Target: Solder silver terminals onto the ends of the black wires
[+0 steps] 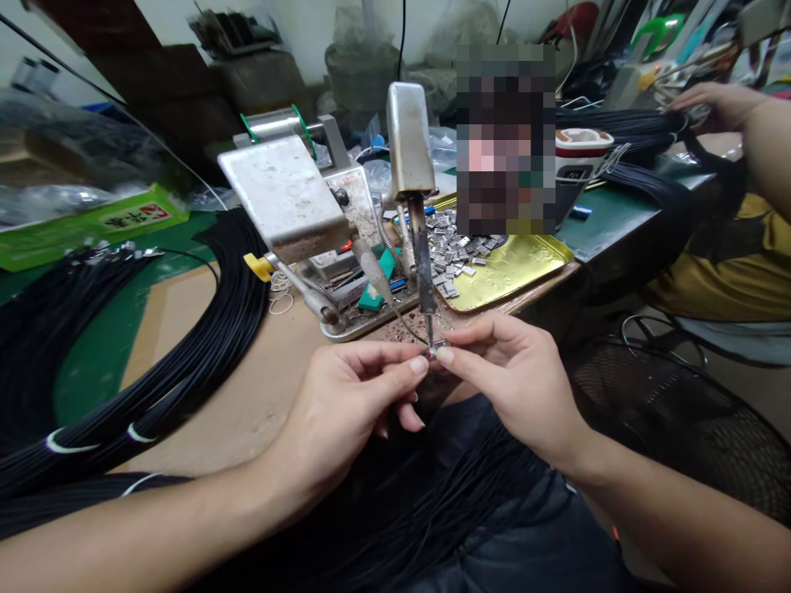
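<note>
My left hand (pixel 364 383) is closed in a pinch, thumb against forefinger, on what looks like the end of a thin black cable; the fingers mostly hide it. My right hand (pixel 522 383) pinches a small metal connector (pixel 434 350) between thumb and forefinger. Both sets of fingertips nearly meet beneath the soldering iron (pixel 424 268), whose tip points down at the connector, apparently touching it. A solder feed nozzle (pixel 374 276) slants in from the left, with a thin strand reaching toward the tip. The metal soldering stand (pixel 284 193) rises behind my hands.
A gold tray (pixel 525 268) holds many loose metal connectors (pixel 454 251). Bundled black cables (pixel 228 329) lie at left, and more cables (pixel 457 494) hang over my lap. A solder spool (pixel 278 125) sits behind the stand. Another person's hand (pixel 720 103) works at right, above a fan (pixel 673 420).
</note>
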`<state>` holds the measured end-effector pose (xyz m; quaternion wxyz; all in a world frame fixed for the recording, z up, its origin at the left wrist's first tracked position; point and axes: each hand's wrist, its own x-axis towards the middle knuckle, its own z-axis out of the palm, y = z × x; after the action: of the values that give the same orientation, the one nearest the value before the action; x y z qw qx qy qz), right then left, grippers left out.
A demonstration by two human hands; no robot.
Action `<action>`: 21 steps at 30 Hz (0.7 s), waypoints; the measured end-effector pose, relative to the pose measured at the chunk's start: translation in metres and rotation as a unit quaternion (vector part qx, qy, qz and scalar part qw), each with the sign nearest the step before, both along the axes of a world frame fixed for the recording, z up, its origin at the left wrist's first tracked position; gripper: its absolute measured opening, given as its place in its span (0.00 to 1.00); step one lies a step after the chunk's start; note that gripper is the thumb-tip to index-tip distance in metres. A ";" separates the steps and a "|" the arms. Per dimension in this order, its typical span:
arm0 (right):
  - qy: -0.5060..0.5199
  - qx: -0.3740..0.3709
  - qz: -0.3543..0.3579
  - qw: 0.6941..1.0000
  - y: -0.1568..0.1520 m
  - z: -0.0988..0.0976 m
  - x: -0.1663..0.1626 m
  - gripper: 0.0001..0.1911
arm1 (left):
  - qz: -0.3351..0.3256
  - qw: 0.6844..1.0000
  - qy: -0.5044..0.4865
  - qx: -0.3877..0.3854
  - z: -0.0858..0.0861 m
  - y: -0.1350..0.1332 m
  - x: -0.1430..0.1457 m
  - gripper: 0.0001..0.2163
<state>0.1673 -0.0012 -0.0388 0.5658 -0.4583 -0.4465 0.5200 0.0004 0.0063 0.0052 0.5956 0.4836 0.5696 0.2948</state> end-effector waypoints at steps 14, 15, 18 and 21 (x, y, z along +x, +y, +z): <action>0.009 0.008 -0.008 1.000 0.000 -0.001 0.000 0.09 | -0.010 1.000 -0.005 0.010 0.000 0.000 0.000 0.11; 0.008 0.008 -0.008 1.000 0.000 -0.001 0.000 0.08 | -0.010 1.000 -0.005 0.008 0.000 0.000 0.000 0.11; 0.001 0.008 -0.005 1.000 0.000 -0.001 0.000 0.08 | -0.010 1.000 -0.005 0.001 0.000 0.001 -0.001 0.12; -0.002 0.004 -0.002 1.000 0.000 -0.002 0.000 0.07 | -0.009 1.000 -0.002 -0.001 -0.001 0.001 -0.001 0.11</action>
<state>0.1676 -0.0013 -0.0406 0.5676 -0.4581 -0.4488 0.5163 -0.0005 0.0069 0.0042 0.5996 0.4874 0.5648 0.2896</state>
